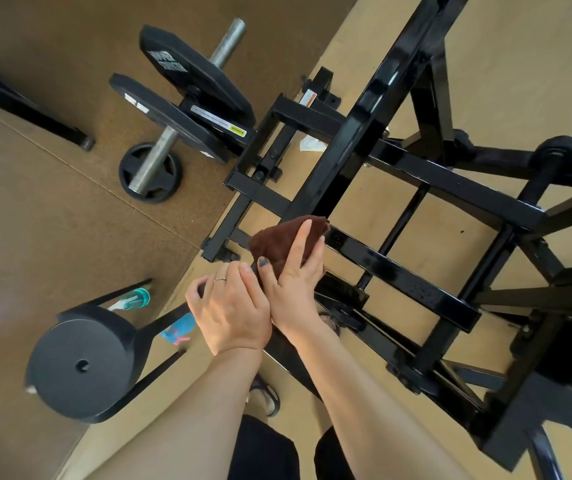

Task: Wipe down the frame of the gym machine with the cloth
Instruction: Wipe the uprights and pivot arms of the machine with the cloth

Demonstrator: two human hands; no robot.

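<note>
A dark brown cloth lies bunched on a black bar of the gym machine's frame, near the middle of the head view. My right hand holds the cloth against that bar, fingers laid over it and thumb curled round its near side. My left hand, wearing a ring, grips a black bar just left of the right wrist, fingers curled round it. The bar under both hands is mostly hidden.
Black weight plates sit on a steel sleeve at upper left, with a small plate on the floor. A black stool stands at lower left, with a spray bottle beneath it. My sandalled feet stand below.
</note>
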